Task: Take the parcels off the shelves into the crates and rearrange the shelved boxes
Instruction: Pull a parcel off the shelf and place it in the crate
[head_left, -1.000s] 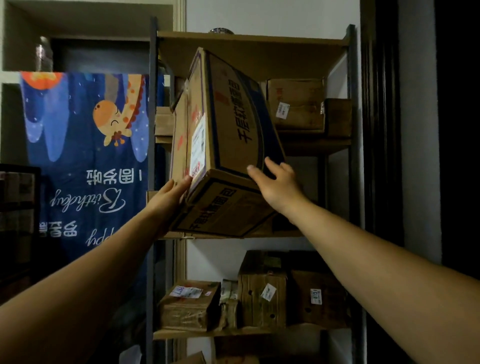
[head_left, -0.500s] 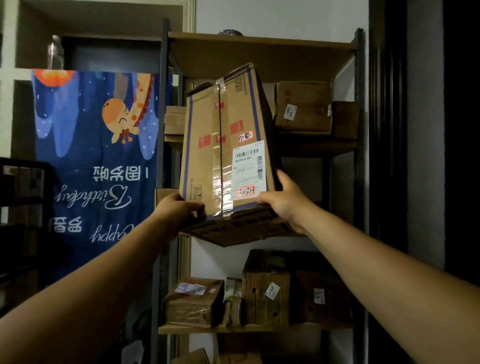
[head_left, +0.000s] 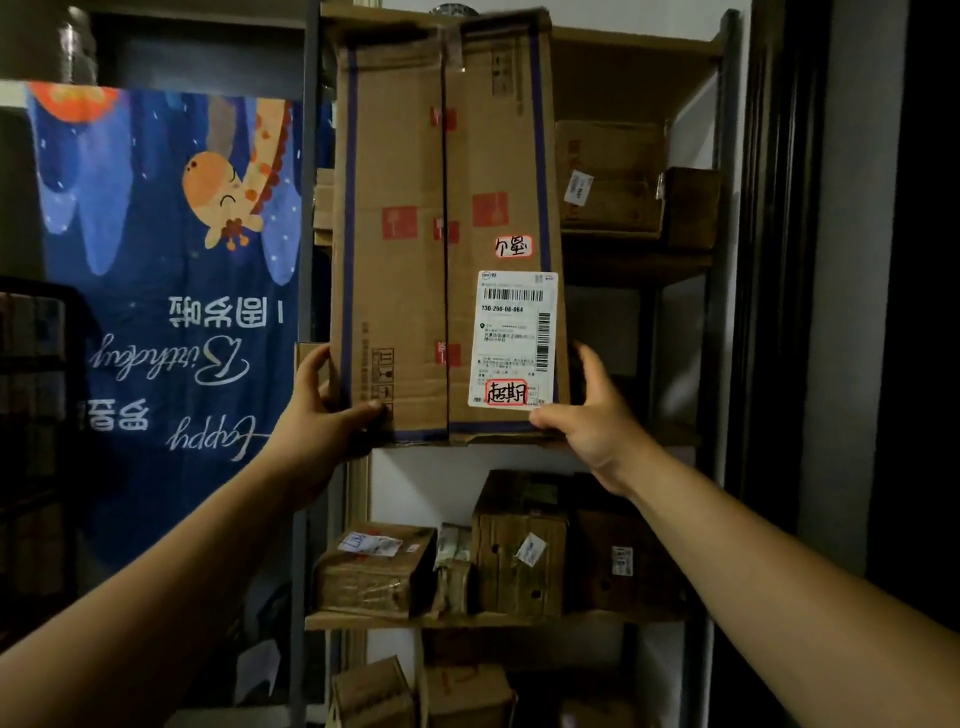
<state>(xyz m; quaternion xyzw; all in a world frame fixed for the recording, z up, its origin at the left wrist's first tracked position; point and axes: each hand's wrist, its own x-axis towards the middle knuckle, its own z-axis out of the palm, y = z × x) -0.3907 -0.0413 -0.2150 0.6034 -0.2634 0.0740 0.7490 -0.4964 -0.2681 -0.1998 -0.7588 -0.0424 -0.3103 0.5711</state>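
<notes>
**Inspector A:** Two hands are seen clamped on one tall cardboard box (head_left: 415, 234), which is held upright in front of the shelving unit (head_left: 724, 156). The left hand (head_left: 324, 415) is closed on the box's lower left corner, thumb laid across the front face. The right hand (head_left: 589, 415) is closed round the lower right corner.

**Inspector B:** Is the box's position relative to the shelving recorded?

**Inspector A:** Its top edge is level with the unit's top board, and its bottom edge appears to meet the middle shelf; whether it is resting there cannot be told. A white shipping label (head_left: 514, 338) is fixed low on the right half of its front.

**Inspector B:** And the remaining stock on the unit?

**Inspector A:** Brown parcels (head_left: 613, 176) are noted on the upper shelf, behind and to the right of the box. A wrapped parcel (head_left: 374, 571) and an upright carton (head_left: 519, 551) are stood on the shelf below. Further cartons (head_left: 462, 696) are seen lower still.

**Inspector B:** The room?

**Inspector A:** Dimly lit. A blue cartoon banner (head_left: 171, 312) is hung upside down to the left of the unit; a white wall is visible behind it.
</notes>
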